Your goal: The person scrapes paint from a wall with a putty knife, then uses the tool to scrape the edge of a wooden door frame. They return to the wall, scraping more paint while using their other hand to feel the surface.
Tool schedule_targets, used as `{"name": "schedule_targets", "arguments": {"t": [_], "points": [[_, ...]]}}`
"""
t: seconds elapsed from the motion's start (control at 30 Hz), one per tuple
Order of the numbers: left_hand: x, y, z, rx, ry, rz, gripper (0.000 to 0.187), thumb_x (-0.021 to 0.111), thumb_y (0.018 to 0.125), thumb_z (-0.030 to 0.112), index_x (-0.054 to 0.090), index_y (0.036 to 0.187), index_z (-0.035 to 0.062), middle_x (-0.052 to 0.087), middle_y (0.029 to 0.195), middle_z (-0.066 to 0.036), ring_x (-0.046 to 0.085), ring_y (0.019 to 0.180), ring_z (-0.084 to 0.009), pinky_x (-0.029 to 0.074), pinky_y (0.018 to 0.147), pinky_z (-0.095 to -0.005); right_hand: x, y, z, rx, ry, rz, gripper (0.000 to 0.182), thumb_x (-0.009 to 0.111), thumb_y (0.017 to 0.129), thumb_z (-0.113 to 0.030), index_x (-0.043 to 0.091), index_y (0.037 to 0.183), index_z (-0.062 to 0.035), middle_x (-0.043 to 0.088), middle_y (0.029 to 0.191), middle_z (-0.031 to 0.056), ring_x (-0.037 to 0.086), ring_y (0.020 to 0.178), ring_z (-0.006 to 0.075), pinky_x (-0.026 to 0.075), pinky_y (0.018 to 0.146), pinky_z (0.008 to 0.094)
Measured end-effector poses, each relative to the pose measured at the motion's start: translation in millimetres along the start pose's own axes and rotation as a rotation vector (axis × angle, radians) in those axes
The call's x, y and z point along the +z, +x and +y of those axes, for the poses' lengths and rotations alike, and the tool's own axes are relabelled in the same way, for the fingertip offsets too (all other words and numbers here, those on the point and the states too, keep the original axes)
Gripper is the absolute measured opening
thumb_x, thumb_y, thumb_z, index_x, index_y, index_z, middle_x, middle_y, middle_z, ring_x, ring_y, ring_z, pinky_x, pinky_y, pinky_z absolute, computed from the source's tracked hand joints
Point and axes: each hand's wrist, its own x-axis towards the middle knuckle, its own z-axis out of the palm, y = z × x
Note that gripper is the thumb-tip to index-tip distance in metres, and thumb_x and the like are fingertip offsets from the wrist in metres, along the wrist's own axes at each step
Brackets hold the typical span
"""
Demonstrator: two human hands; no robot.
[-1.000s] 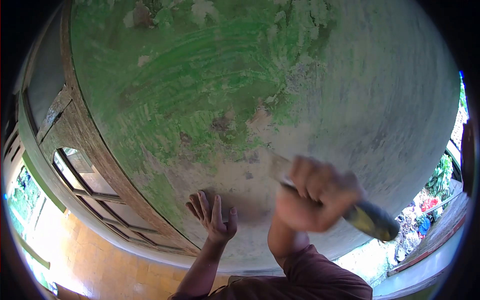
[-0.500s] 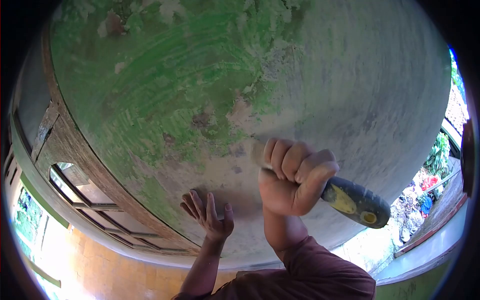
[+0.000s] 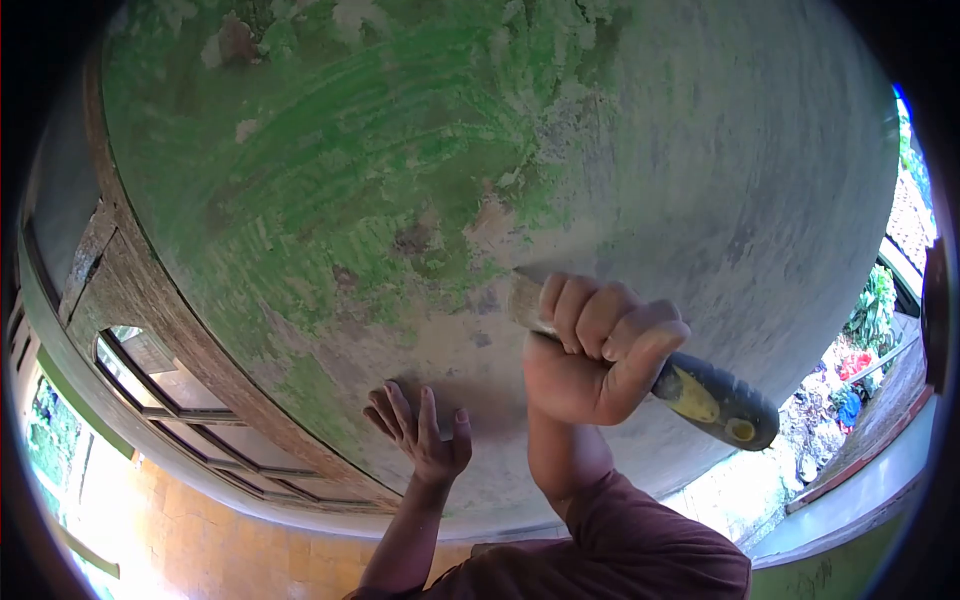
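Note:
My right hand (image 3: 592, 348) grips a scraper (image 3: 712, 398) with a black and yellow handle. Its blade (image 3: 522, 298) presses against the wall (image 3: 700, 180), at the edge of the flaking green paint (image 3: 330, 170). My left hand (image 3: 425, 432) rests flat on the wall lower down, fingers spread, holding nothing. Below and right of the paint, the wall is bare grey and tan.
A brown wooden window frame (image 3: 190, 370) with glass panes runs along the left. An orange tiled floor (image 3: 200, 530) lies below it. At the right a low ledge (image 3: 850, 520) borders an outdoor area with plants (image 3: 880, 310) and coloured items.
My right hand has moved up and left along the wall with the scraper, then settled; the motion blur is gone. My left hand stays flat on the wall.

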Motion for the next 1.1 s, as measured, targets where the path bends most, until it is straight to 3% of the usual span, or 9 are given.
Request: {"name": "schedule_targets", "arguments": {"t": [0.2,0.3,0.53,0.6,0.7,0.8,1.1], "points": [[1.3,2.6,-0.6,-0.007,0.017,-0.006,0.058,0.052,0.082,0.023,0.037,0.134,0.0016,0.018,0.145,-0.028,0.008,0.136,-0.0469,0.002,0.106,-0.0611,2.8,4.7,-26.5,-0.066,0.042,-0.015,0.030,0.029,0.100,-0.031,0.035,0.076,-0.0134,0.031,0.056,-0.0022,0.025,0.044,0.0080,0.025,0.046,0.0266],[-1.0,2.3,1.4,-0.014,-0.017,-0.011,0.058,0.053,0.082,0.023,0.037,0.134,0.0014,0.019,0.145,-0.028,0.008,0.136,-0.0467,0.002,0.106,-0.0610,-5.1,3.3,1.4,0.068,0.059,-0.019,0.028,0.029,0.100,-0.029,0.036,0.077,-0.0137,0.033,0.057,-0.0020,0.026,0.044,0.0072,0.026,0.046,0.0258],[-0.7,2.9,0.7,-0.007,-0.017,-0.004,0.059,0.054,0.081,0.021,0.037,0.134,0.0011,0.018,0.145,-0.028,0.007,0.136,-0.0464,0.002,0.106,-0.0607,-1.7,3.7,-13.1,-0.011,-0.078,-0.052,0.026,0.030,0.100,-0.027,0.036,0.078,-0.0131,0.035,0.059,-0.0019,0.027,0.045,0.0071,0.027,0.046,0.0256],[0.2,3.7,0.8,-0.006,-0.032,0.005,0.059,0.054,0.081,0.021,0.037,0.134,0.0011,0.018,0.145,-0.027,0.007,0.136,-0.0463,0.002,0.106,-0.0605,-1.3,2.6,0.9,0.028,0.041,-0.052,0.026,0.030,0.100,-0.028,0.036,0.079,-0.0133,0.034,0.059,-0.0016,0.028,0.046,0.0081,0.027,0.047,0.0263],[0.4,4.2,-0.3,-0.007,-0.009,0.003,0.060,0.054,0.081,0.022,0.037,0.134,0.0012,0.018,0.145,-0.028,0.007,0.136,-0.0461,0.001,0.106,-0.0601,-0.4,4.0,-29.3,-0.034,0.070,-0.054,0.027,0.030,0.100,-0.030,0.035,0.079,-0.0133,0.033,0.059,-0.0014,0.028,0.045,0.0093,0.026,0.047,0.0269],[-0.8,1.4,0.3,-0.004,-0.001,-0.006,0.060,0.054,0.081,0.023,0.038,0.134,0.0009,0.018,0.145,-0.028,0.007,0.136,-0.0461,0.001,0.106,-0.0599,-1.8,-2.6,2.8,0.054,0.030,-0.030,0.027,0.030,0.100,-0.030,0.035,0.079,-0.0134,0.033,0.059,-0.0014,0.027,0.046,0.0095,0.026,0.048,0.0270],[-1.5,1.1,1.2,-0.016,-0.029,-0.015,0.059,0.053,0.081,0.024,0.037,0.134,0.0023,0.019,0.145,-0.028,0.008,0.136,-0.0467,0.002,0.106,-0.0613,0.8,0.2,-7.1,0.020,-0.020,-0.040,0.029,0.031,0.099,-0.031,0.034,0.076,-0.0137,0.033,0.059,-0.0014,0.026,0.046,0.0092,0.025,0.047,0.0272]]}}
